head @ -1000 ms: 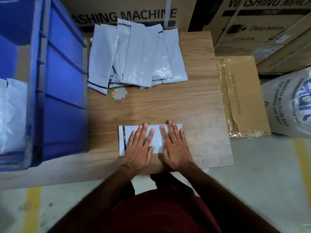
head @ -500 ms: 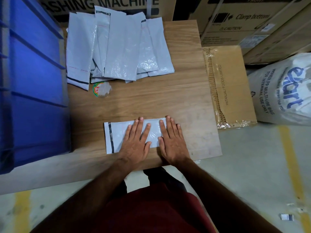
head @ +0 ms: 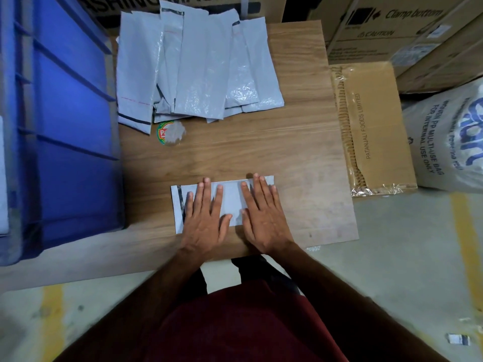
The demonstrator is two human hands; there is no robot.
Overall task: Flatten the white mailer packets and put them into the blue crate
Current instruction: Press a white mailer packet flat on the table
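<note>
I see one white mailer packet lying flat near the front edge of the wooden board, its long axis running left to right, with a dark strip at its left end. I can read no writing on it. My left hand and right hand both lie palm-down on it, fingers straight and spread, pointing away from me, the two hands side by side with a strip of packet showing between them.

Farther back on the board lies the pile of white mailers, overlapping, mostly lengthwise away from me. Just in front of it sits a round sticker, its lettering blurred. The blue crate stands at the board's left. On the right, a flat carton reads "PATANJALI FOODS LIMITED"; a woven sack reads "MULTI-USE BAG FOR INTERNAL USE ONLY". Boxes behind show "Clamp bottom" and "CAUTION".
</note>
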